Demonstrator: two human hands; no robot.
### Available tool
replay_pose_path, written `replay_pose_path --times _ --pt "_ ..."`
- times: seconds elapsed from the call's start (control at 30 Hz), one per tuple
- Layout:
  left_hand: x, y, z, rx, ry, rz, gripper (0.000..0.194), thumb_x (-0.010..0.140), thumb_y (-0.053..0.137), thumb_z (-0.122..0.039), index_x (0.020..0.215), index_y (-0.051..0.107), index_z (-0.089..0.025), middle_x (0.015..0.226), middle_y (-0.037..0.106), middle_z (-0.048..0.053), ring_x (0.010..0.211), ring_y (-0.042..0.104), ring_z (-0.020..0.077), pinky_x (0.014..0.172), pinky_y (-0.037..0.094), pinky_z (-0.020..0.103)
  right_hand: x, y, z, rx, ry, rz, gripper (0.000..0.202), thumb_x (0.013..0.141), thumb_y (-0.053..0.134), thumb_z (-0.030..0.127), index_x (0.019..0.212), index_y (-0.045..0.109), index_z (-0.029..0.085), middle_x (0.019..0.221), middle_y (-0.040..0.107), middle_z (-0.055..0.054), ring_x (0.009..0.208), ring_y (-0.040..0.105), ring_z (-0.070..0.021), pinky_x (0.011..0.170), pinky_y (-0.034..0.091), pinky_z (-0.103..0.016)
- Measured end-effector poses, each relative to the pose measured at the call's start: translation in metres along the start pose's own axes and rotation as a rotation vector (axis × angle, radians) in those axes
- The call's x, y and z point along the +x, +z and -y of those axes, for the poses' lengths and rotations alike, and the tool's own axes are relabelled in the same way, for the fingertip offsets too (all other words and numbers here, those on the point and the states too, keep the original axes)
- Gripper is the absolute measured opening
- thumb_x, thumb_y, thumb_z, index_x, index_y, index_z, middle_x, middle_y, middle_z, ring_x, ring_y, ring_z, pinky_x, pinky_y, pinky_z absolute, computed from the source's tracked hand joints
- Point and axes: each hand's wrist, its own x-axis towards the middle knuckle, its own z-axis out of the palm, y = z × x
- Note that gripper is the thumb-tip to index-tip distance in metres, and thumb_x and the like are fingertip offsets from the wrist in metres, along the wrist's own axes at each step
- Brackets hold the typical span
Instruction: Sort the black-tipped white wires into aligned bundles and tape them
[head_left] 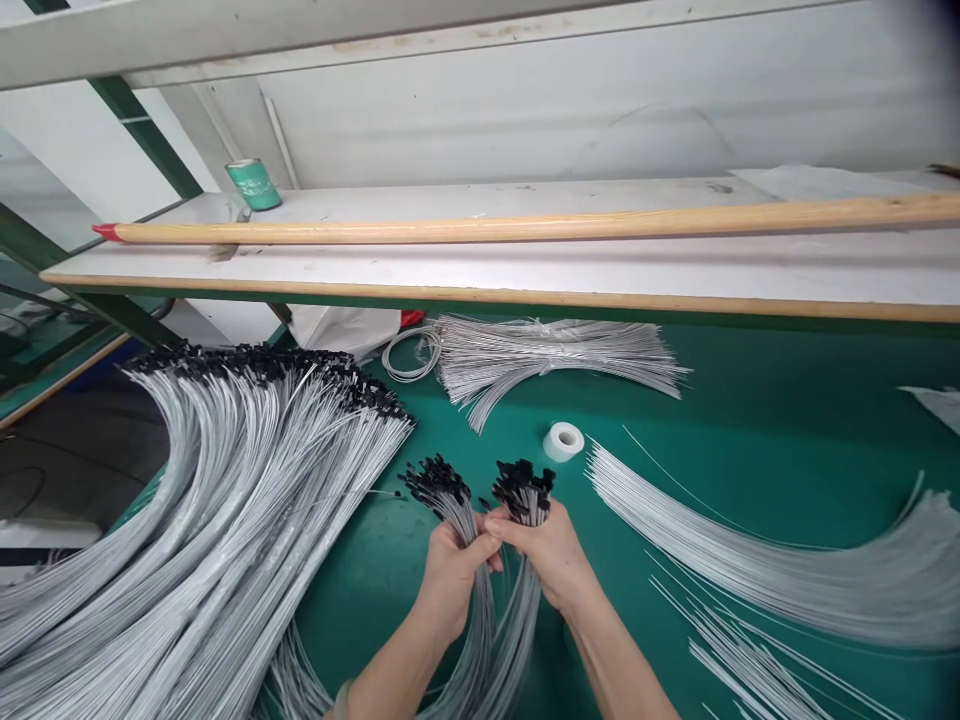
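Note:
My left hand is closed around a bundle of grey wires whose ends carry black connectors. Beside it, my right hand grips a second bundle of grey wires, also tipped with black connectors. The thumbs and fingertips of both hands come together between the two bundles, and a single black tip shows in the gap there. Both bundles hang down toward the front of the table. To the left lies a large pile of grey wires with black connector ends.
A white tape roll lies on the green table. Behind it is a tied wire bundle and a wire coil. Loose wires spread rightward. Above, a shelf carries a wooden pole and a green roll.

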Motion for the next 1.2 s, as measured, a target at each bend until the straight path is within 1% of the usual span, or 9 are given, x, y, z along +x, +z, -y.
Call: replay_pose_path --times 0.07,0.17,0.33,0.53,0.6,0.7,0.93,1.07,1.2 --pt "-0.001 -0.001 -0.003 -0.025 0.010 0.007 0.024 0.068 0.065 -0.035 0.073 0.056 -0.014 0.060 0.054 -0.001 0.050 0.047 0.0081 0.052 0.037 0.022 0.004 -0.003 -0.003 -0.015 -0.041 -0.078 0.023 0.055 0.072 0.029 0.053 0.052 0.017 0.044 0.048 0.004 0.040 0.043 -0.0106 0.043 0.035 -0.026" --pt "-0.002 0.000 -0.008 -0.064 0.018 -0.031 0.027 0.076 0.052 -0.044 0.079 0.054 -0.016 0.074 0.055 0.001 0.051 0.049 0.0080 0.053 0.038 0.023 0.009 -0.006 -0.006 -0.022 -0.095 -0.152 0.024 0.057 0.070 0.030 0.053 0.051 0.016 0.044 0.045 0.005 0.043 0.042 -0.0098 0.046 0.034 -0.025" --pt "0.002 0.004 -0.009 0.005 0.035 -0.010 0.029 0.075 0.053 -0.044 0.067 0.051 -0.016 0.058 0.050 -0.002 0.050 0.048 0.0091 0.054 0.040 0.023 0.009 0.001 0.000 -0.020 -0.106 -0.105 0.028 0.058 0.071 0.033 0.051 0.049 0.017 0.045 0.047 0.004 0.043 0.044 -0.0108 0.044 0.036 -0.025" --pt "0.007 0.006 -0.006 0.019 0.062 -0.048 0.026 0.071 0.060 -0.040 0.075 0.055 -0.014 0.054 0.050 -0.003 0.046 0.045 0.0079 0.049 0.037 0.021 0.007 0.009 0.006 0.060 -0.068 -0.167 0.030 0.044 0.079 0.027 0.062 0.057 0.016 0.054 0.059 0.000 0.043 0.050 -0.0132 0.041 0.040 -0.027" --pt "0.007 0.007 -0.007 0.032 0.061 -0.042 0.026 0.070 0.061 -0.039 0.068 0.055 -0.014 0.055 0.051 -0.002 0.046 0.046 0.0080 0.050 0.037 0.022 0.008 0.008 0.005 0.100 -0.055 -0.177 0.030 0.044 0.079 0.028 0.062 0.058 0.016 0.052 0.058 0.001 0.040 0.048 -0.0125 0.037 0.039 -0.026" --pt "0.006 0.008 -0.010 0.065 0.061 -0.033 0.028 0.069 0.062 -0.038 0.057 0.054 -0.013 0.053 0.052 0.000 0.046 0.045 0.0083 0.050 0.037 0.023 0.008 0.006 0.002 0.162 -0.041 -0.130 0.027 0.048 0.077 0.030 0.060 0.057 0.016 0.048 0.054 0.002 0.038 0.047 -0.0128 0.035 0.039 -0.027" --pt "0.002 0.011 -0.012 0.107 0.079 -0.031 0.033 0.071 0.060 -0.039 0.050 0.052 -0.015 0.048 0.049 0.000 0.048 0.047 0.0098 0.051 0.038 0.023 0.007 0.001 0.001 0.138 -0.056 -0.135 0.023 0.051 0.077 0.025 0.060 0.059 0.014 0.042 0.047 0.004 0.038 0.045 -0.0112 0.037 0.039 -0.026" --pt "0.002 0.009 -0.013 0.088 0.082 0.027 0.033 0.073 0.058 -0.039 0.052 0.055 -0.013 0.052 0.051 0.001 0.048 0.046 0.0089 0.051 0.038 0.023 0.006 0.001 0.000 0.225 -0.035 -0.045 0.023 0.057 0.073 0.031 0.060 0.057 0.015 0.040 0.040 0.006 0.035 0.046 -0.0137 0.033 0.042 -0.030" --pt "0.002 0.006 -0.012 0.063 0.082 0.051 0.031 0.073 0.058 -0.040 0.060 0.060 -0.012 0.062 0.058 0.004 0.049 0.050 0.0090 0.054 0.041 0.024 0.006 0.003 -0.001 0.223 -0.060 -0.094 0.025 0.055 0.074 0.030 0.061 0.056 0.015 0.041 0.040 0.006 0.037 0.045 -0.0129 0.030 0.040 -0.027"
